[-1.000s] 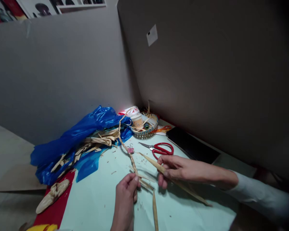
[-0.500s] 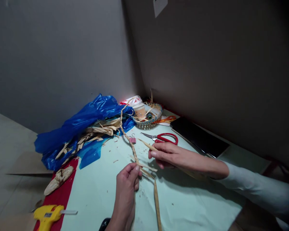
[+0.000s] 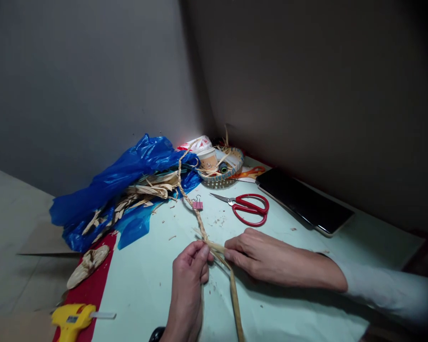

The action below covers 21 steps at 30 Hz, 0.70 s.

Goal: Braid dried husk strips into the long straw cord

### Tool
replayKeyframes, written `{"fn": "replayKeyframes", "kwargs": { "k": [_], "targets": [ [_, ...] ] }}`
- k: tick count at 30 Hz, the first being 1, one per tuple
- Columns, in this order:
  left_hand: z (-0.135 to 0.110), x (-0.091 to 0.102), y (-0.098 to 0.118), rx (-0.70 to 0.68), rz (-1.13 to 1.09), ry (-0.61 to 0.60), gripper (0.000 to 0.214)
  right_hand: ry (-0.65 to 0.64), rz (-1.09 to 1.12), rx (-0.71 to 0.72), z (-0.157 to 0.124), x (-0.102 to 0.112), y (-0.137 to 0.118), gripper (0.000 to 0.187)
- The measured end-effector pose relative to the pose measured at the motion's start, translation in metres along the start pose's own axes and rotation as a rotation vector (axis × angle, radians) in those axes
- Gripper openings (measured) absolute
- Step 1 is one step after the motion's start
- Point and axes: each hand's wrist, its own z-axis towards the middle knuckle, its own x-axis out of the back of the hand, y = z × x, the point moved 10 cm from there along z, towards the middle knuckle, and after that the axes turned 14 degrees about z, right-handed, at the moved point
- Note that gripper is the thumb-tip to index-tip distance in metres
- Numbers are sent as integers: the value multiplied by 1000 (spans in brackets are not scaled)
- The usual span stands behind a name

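A tan braid of dried plant strips runs from the far basket down to my left hand, whose thumb and fingers pinch its near end. My right hand is closed on a flat strip that joins the braid beside the left fingertips. Another long strip hangs from the same spot toward the table's near edge. A pink binder clip touches the braid farther up. Red-handled scissors lie beyond my right hand, blades pointing left.
A blue plastic bag with dried strips lies back left. Behind stands a small basket holding a paper cup. A black tablet lies right. A yellow glue gun and a strip bundle sit at the left edge.
My right hand has come down and brought its strip from pointing up and away to lying against the braid's end. The scissors' handles now show fully. My left hand keeps its pinch.
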Motion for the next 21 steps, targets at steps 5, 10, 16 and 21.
{"fn": "replayKeyframes", "kwargs": {
  "k": [5,10,16,21],
  "targets": [
    [-2,1,-1,22,-8,28,30,-6,-82,-22,-1,1,2,38],
    [-2,1,2,3,7,30,26,-33,-83,-42,-2,1,4,41],
    [-3,4,2,30,-20,59,23,-15,-126,-68,-2,9,12,47],
    [-2,4,4,15,-8,59,24,49,-80,-57,-3,21,6,39]
  ]
}}
